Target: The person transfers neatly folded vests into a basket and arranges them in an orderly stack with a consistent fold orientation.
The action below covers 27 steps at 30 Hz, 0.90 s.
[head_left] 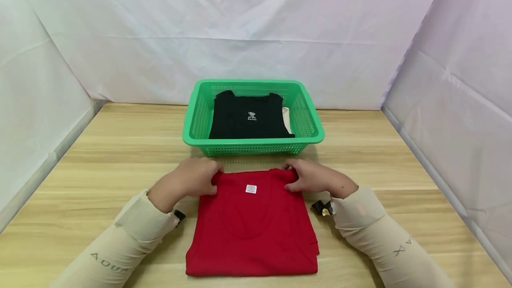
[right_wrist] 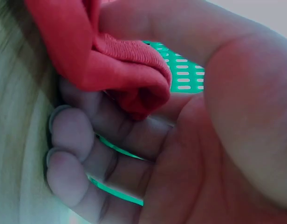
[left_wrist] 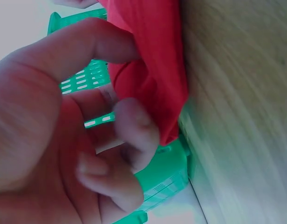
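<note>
A folded red tank top (head_left: pixel 256 230) lies on the wooden table, its white neck label (head_left: pixel 251 189) facing up near the far edge. At its far left corner my left hand (head_left: pixel 198 177) grips the cloth, thumb on top and fingers curled beneath. My right hand (head_left: pixel 312 176) pinches the far right corner the same way. In the left wrist view the red cloth (left_wrist: pixel 155 70) sits between thumb and curled fingers. The right wrist view has the folded corner (right_wrist: pixel 129 74) held between thumb and bent fingers. Parts of the fingertips are hidden under the cloth.
Just beyond the hands stands a green plastic basket (head_left: pixel 256 142). Inside it lie a folded black top (head_left: pixel 240 121) with a white print and a cream cloth (head_left: pixel 286 119). White sheets (head_left: pixel 240 34) hang behind and at both sides of the table.
</note>
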Tool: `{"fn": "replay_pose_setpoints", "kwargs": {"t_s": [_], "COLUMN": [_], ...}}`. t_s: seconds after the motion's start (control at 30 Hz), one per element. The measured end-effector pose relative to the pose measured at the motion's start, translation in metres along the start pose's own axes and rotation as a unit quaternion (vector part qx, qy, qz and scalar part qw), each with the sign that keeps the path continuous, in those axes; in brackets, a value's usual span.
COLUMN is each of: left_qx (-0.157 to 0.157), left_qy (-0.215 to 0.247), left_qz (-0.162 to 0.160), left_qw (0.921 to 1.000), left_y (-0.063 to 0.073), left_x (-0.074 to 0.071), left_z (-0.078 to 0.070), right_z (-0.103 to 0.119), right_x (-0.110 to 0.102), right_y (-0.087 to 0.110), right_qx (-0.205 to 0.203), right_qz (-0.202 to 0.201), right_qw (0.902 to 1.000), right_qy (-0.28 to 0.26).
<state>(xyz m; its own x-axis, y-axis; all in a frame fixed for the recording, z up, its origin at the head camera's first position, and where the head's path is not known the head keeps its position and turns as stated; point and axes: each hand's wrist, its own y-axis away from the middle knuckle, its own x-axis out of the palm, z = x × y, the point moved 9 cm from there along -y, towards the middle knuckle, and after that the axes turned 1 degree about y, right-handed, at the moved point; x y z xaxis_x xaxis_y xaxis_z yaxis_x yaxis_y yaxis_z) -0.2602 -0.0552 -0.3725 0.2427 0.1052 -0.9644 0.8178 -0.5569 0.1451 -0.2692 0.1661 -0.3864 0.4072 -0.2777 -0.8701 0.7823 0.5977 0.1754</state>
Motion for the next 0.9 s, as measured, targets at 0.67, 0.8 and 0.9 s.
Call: {"fn": "replay_pose_setpoints", "kwargs": {"t_s": [0.67,0.8,0.9], "left_qx": [-0.011,-0.015,-0.015], "left_qy": [-0.018,-0.004,0.011], "left_qz": [-0.008,-0.003,0.006], "left_qw": [0.9998,0.9999,0.9998], "left_y": [0.002,0.002,0.001], "left_x": [-0.003,-0.004,-0.003], "left_z": [0.002,0.002,0.002], "right_z": [0.010,0.013,0.014], "right_x": [0.005,0.005,0.005], "right_y": [0.001,0.001,0.001], "right_qx": [-0.023,-0.031,-0.032], "right_qz": [0.023,0.022,0.025], "right_qw": [0.9993,0.9987,0.9984], "right_qy": [-0.020,-0.033,-0.041]}}
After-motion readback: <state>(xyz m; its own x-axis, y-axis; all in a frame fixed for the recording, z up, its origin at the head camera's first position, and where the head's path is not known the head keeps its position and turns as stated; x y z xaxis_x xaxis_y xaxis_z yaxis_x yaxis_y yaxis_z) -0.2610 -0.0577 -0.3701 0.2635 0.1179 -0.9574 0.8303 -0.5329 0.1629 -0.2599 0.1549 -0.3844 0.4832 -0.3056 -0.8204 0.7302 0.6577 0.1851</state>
